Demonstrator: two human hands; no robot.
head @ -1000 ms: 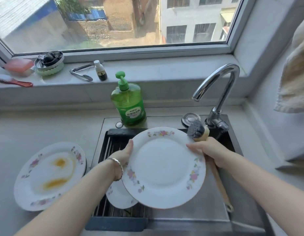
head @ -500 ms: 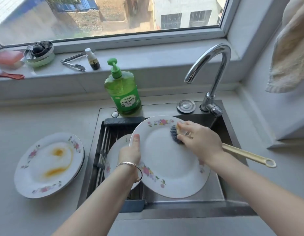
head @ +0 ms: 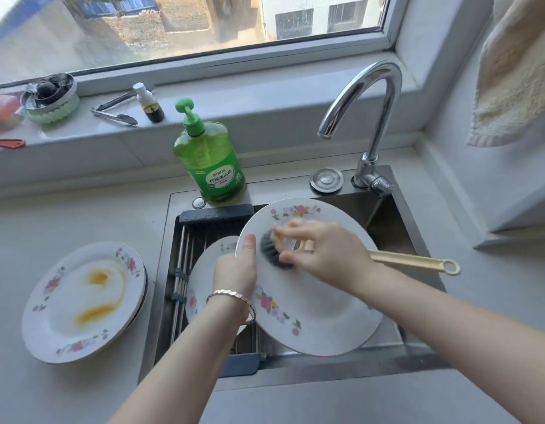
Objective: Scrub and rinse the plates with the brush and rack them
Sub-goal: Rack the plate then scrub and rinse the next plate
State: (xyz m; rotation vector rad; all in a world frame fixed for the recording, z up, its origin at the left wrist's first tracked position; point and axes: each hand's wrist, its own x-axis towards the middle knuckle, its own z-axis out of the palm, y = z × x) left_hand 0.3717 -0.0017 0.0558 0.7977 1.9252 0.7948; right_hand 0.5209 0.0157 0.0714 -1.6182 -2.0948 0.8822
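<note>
**Scrubbing a floral plate over the kitchen sink**

Nearest on my feed, the left hand (head: 234, 272), a silver bracelet (head: 231, 293) at its wrist, grips the left rim of a white floral plate (head: 311, 316). Its thumb lies on the face, and the plate is tilted above the steel sink (head: 387, 215). The right hand (head: 326, 255), blurred, has its fingers curled round the neck of the dish brush (head: 412, 262). The dark bristles press on the upper left of the plate's face, and the cream handle points right, past the rim.

Just behind the left hand, a second floral plate (head: 204, 270) rests on the roll-up drying rack (head: 185, 240) across the sink's left half. The held plate partly covers it. To the left, on the grey counter (head: 66, 215), sits a stack of plates (head: 81, 301), the top one smeared with orange sauce.

Farther back, a green dish-soap bottle (head: 210, 160) stands at the sink's rear edge, near the chrome faucet (head: 372, 96). On the windowsill (head: 265, 96) I see metal tongs (head: 115, 113) and a small dark bottle (head: 150, 105). A beige towel (head: 516, 71) hangs at upper right.
</note>
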